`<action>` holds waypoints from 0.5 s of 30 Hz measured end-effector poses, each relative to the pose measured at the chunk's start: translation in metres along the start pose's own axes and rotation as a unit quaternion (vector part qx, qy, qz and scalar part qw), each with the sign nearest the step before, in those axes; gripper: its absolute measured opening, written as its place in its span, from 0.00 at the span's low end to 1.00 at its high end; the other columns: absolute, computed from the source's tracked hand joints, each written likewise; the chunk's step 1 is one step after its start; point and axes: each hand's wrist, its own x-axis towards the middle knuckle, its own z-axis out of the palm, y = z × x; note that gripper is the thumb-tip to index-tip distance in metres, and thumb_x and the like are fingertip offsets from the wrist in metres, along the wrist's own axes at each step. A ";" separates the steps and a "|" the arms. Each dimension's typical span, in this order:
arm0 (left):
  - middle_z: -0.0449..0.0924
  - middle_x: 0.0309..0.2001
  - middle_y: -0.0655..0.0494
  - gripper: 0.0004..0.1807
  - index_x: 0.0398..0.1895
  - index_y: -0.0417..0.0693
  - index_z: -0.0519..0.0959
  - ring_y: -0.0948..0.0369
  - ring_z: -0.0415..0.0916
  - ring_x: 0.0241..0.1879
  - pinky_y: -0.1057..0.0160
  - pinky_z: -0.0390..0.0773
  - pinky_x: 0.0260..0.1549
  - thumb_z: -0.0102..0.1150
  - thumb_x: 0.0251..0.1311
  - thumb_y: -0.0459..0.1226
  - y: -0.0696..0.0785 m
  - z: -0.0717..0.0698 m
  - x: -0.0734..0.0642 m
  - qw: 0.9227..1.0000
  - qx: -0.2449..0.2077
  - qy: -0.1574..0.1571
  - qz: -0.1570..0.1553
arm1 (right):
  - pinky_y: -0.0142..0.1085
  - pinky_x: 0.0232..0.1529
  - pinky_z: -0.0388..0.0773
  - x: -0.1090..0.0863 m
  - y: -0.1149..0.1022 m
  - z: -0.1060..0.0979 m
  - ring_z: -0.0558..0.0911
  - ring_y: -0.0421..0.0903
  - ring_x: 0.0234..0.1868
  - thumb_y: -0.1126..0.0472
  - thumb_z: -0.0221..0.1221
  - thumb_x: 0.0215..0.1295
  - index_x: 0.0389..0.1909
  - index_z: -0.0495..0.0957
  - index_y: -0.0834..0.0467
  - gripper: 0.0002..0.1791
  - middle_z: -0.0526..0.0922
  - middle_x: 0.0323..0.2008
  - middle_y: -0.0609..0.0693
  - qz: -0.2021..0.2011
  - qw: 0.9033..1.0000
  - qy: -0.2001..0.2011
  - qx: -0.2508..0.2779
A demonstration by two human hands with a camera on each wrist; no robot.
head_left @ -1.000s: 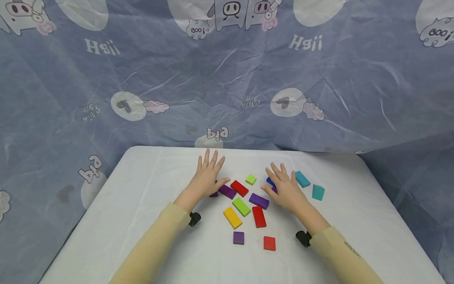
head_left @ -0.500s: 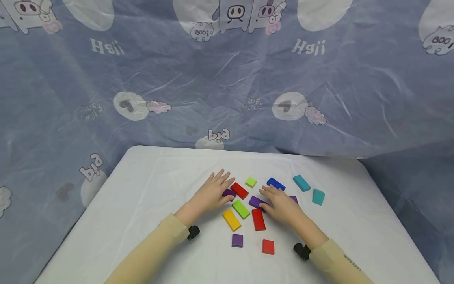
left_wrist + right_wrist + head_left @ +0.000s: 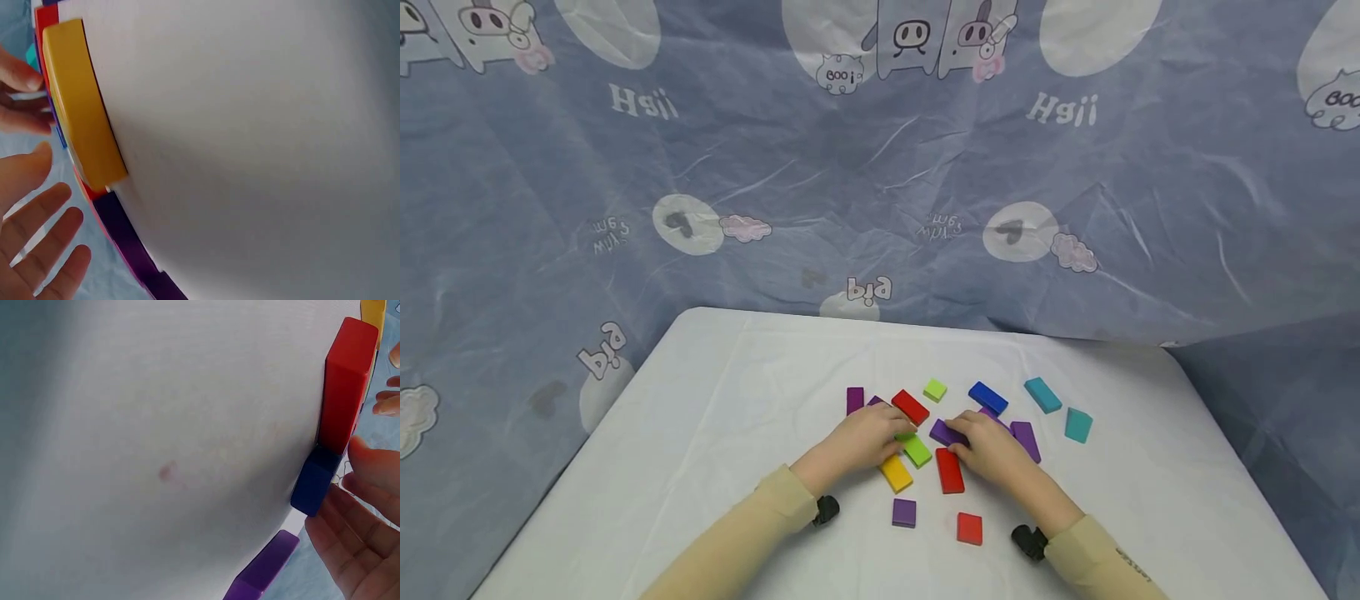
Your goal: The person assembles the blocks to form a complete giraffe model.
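Note:
Small coloured blocks lie scattered on a white-covered table. My left hand point(image 3: 865, 437) is over a lime green block point(image 3: 917, 451), beside a yellow block point(image 3: 896, 473); in the left wrist view its fingers point(image 3: 53, 240) are spread and hold nothing visible. My right hand point(image 3: 988, 442) reaches to the right end of a purple block point(image 3: 945, 432), thumb and forefinger at its two sides; whether they touch it I cannot tell. The right wrist view shows its fingers point(image 3: 350, 544) apart, near a blue block point(image 3: 315, 481) and a red block point(image 3: 350, 384).
Between and around the hands lie red blocks point(image 3: 911, 407), a small lime block point(image 3: 935, 390) and more purple blocks point(image 3: 1026, 441). Two teal blocks point(image 3: 1042, 395) are at the right. A small purple square point(image 3: 904, 513) and a red square point(image 3: 969, 528) lie nearest the front. Patterned cloth point(image 3: 865, 167) hangs behind.
Both hands have come down from the far side of the blocks towards the middle, their fingers less spread. Purple blocks at the left and blue and purple ones at the right are uncovered.

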 end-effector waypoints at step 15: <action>0.82 0.47 0.62 0.13 0.49 0.56 0.85 0.63 0.78 0.48 0.68 0.79 0.50 0.66 0.61 0.40 0.013 0.009 0.006 0.999 -0.022 -0.021 -0.043 | 0.47 0.53 0.82 0.003 0.000 0.000 0.83 0.50 0.48 0.65 0.69 0.57 0.54 0.82 0.60 0.22 0.84 0.45 0.54 0.052 0.998 -0.021 0.027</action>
